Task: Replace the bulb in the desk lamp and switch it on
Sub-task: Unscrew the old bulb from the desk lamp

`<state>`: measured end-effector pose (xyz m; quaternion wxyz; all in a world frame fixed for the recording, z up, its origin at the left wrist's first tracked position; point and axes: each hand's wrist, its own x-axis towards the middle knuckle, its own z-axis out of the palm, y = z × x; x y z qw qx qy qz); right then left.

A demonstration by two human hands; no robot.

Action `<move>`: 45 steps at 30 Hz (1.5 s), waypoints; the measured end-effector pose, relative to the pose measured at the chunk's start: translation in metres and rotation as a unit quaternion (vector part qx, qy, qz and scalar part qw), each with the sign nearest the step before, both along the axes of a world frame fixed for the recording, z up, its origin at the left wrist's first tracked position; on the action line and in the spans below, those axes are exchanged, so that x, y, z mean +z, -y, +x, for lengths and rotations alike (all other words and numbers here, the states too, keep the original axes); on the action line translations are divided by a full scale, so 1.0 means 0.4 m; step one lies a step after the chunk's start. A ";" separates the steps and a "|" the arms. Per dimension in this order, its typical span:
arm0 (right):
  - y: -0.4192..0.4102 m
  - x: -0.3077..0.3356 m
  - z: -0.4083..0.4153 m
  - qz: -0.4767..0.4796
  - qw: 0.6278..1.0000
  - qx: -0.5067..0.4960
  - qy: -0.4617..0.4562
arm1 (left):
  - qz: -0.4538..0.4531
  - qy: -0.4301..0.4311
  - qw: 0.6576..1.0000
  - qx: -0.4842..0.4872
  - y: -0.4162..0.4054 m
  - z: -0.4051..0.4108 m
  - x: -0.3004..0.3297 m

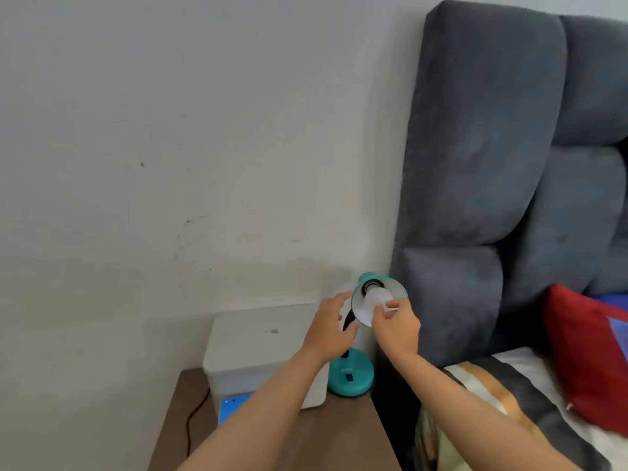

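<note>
A teal desk lamp stands on a brown bedside table (pixel 339 436), its round base (pixel 351 373) near the table's far right corner. The lamp's shade (pixel 396 288) is tilted so its opening faces me. A white bulb (pixel 375 299) sits in the socket inside the shade. My right hand (pixel 396 329) has its fingertips closed around the front of the bulb. My left hand (pixel 328 329) reaches to the left rim of the shade and the black neck, fingers curled there. Whether it grips the shade firmly is unclear.
A white box (pixel 258 348) stands on the table against the wall, left of the lamp, with a blue item (pixel 232 404) at its front. A black cable (pixel 193 419) runs down the table's left side. A grey padded headboard (pixel 492 164), a red cushion (pixel 591 362) and bedding are on the right.
</note>
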<state>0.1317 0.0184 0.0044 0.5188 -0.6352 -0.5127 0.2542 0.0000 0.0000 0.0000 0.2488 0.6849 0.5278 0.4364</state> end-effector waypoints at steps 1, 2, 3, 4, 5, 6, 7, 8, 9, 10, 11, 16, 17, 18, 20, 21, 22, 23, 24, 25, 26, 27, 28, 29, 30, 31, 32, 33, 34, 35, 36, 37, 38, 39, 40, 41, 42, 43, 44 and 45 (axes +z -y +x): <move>-0.005 -0.004 -0.001 0.015 1.000 -0.012 -0.007 | 0.007 0.005 1.000 -0.005 -0.009 0.006 0.003; -0.014 -0.009 0.000 0.024 0.999 -0.027 -0.008 | 0.013 0.005 1.000 -0.007 -0.023 0.010 0.003; -0.019 -0.015 -0.001 0.028 0.999 -0.032 -0.005 | 0.019 -0.001 1.000 -0.009 -0.036 0.013 -0.001; -0.020 -0.019 -0.006 0.030 0.999 -0.033 -0.003 | 0.022 -0.001 1.000 -0.014 -0.047 0.016 -0.004; -0.026 -0.023 -0.007 0.030 0.999 -0.032 -0.007 | 0.025 -0.006 1.000 -0.018 -0.062 0.018 -0.008; -0.031 -0.028 -0.007 0.031 0.999 -0.031 -0.010 | 0.033 -0.015 0.999 -0.019 -0.070 0.021 -0.009; -0.037 -0.031 -0.008 0.033 0.999 -0.028 -0.014 | 0.041 -0.022 0.999 -0.019 -0.080 0.023 -0.010; -0.041 -0.032 -0.009 0.036 0.999 -0.029 -0.016 | 0.055 -0.032 0.998 -0.017 -0.086 0.024 -0.009; -0.046 -0.037 -0.011 0.041 0.999 -0.026 -0.024 | 0.062 -0.035 0.997 -0.007 -0.093 0.025 -0.010; -0.050 -0.040 -0.012 0.046 0.998 -0.026 -0.035 | 0.072 -0.041 0.997 0.005 -0.100 0.026 -0.010; -0.055 -0.042 -0.014 0.050 0.997 -0.028 -0.045 | 0.081 -0.046 0.996 0.015 -0.107 0.026 -0.011; -0.062 -0.050 -0.014 0.073 0.995 -0.026 -0.057 | 0.110 -0.047 0.992 0.042 -0.126 0.028 -0.022; -0.063 -0.053 -0.013 0.077 0.995 -0.025 -0.056 | 0.113 -0.044 0.992 0.047 -0.129 0.028 -0.023; -0.064 -0.056 -0.013 0.081 0.995 -0.024 -0.054 | 0.115 -0.041 0.991 0.051 -0.131 0.028 -0.024; -0.068 -0.060 -0.012 0.086 0.995 -0.025 -0.051 | 0.116 -0.038 0.991 0.051 -0.133 0.029 -0.025; -0.071 -0.062 -0.011 0.089 0.994 -0.028 -0.049 | 0.115 -0.037 0.991 0.049 -0.135 0.029 -0.025; -0.072 -0.062 -0.011 0.092 0.994 -0.032 -0.047 | 0.115 -0.037 0.992 0.047 -0.137 0.030 -0.025; -0.073 -0.062 -0.011 0.093 0.994 -0.036 -0.049 | 0.114 -0.037 0.992 0.045 -0.138 0.030 -0.025; -0.073 -0.062 -0.013 0.089 0.993 -0.041 -0.058 | 0.113 -0.038 0.992 0.044 -0.139 0.031 -0.026; -0.072 -0.062 -0.016 0.082 0.993 -0.048 -0.074 | 0.112 -0.038 0.992 0.042 -0.139 0.032 -0.026; -0.072 -0.062 -0.021 0.072 0.991 -0.055 -0.094 | 0.112 -0.039 0.992 0.040 -0.139 0.033 -0.027; -0.072 -0.063 -0.027 0.060 0.990 -0.064 -0.113 | 0.113 -0.039 0.992 0.038 -0.139 0.034 -0.028; -0.072 -0.063 -0.033 0.049 0.987 -0.073 -0.132 | 0.114 -0.041 0.992 0.037 -0.140 0.034 -0.029; -0.073 -0.064 -0.038 0.042 0.985 -0.079 -0.149 | 0.115 -0.043 0.992 0.036 -0.142 0.034 -0.030; -0.074 -0.063 -0.043 0.040 0.983 -0.080 -0.162 | 0.116 -0.046 0.992 0.036 -0.143 0.033 -0.031; -0.076 -0.061 -0.045 0.043 0.982 -0.079 -0.167 | 0.115 -0.048 0.992 0.037 -0.144 0.033 -0.031; -0.078 -0.060 -0.046 0.046 0.982 -0.078 -0.166 | 0.114 -0.050 0.992 0.038 -0.145 0.032 -0.031; -0.079 -0.058 -0.045 0.047 0.982 -0.077 -0.163 | 0.112 -0.052 0.992 0.039 -0.145 0.031 -0.030; -0.079 -0.056 -0.043 0.046 0.983 -0.075 -0.161 | 0.112 -0.053 0.992 0.040 -0.145 0.029 -0.029; -0.078 -0.053 -0.042 0.044 0.984 -0.073 -0.158 | 0.112 -0.052 0.991 0.041 -0.146 0.026 -0.028; -0.078 -0.053 -0.040 0.045 0.986 -0.070 -0.148 | 0.113 -0.052 0.991 0.041 -0.146 0.025 -0.027; -0.077 -0.054 -0.038 0.053 0.989 -0.068 -0.123 | 0.113 -0.053 0.991 0.038 -0.147 0.024 -0.027; -0.076 -0.056 -0.036 0.066 0.992 -0.069 -0.083 | 0.114 -0.058 0.991 0.034 -0.146 0.025 -0.027; -0.076 -0.058 -0.035 0.077 0.994 -0.068 -0.043 | 0.116 -0.063 0.991 0.031 -0.146 0.026 -0.027; -0.075 -0.058 -0.033 0.086 0.994 -0.065 -0.023 | 0.117 -0.065 0.991 0.030 -0.146 0.027 -0.028; -0.073 -0.057 -0.033 0.089 0.994 -0.061 -0.023 | 0.117 -0.064 0.991 0.032 -0.146 0.028 -0.029; -0.068 -0.055 -0.034 0.084 0.994 -0.057 -0.041 | 0.116 -0.063 0.991 0.033 -0.147 0.028 -0.030; -0.064 -0.052 -0.036 0.072 0.993 -0.058 -0.070 | 0.115 -0.062 0.991 0.033 -0.147 0.028 -0.030; -0.060 -0.049 -0.039 0.057 0.991 -0.065 -0.106 | 0.116 -0.062 0.991 0.033 -0.148 0.028 -0.029; -0.057 -0.046 -0.044 0.040 0.986 -0.073 -0.142 | 0.118 -0.063 0.991 0.033 -0.149 0.028 -0.029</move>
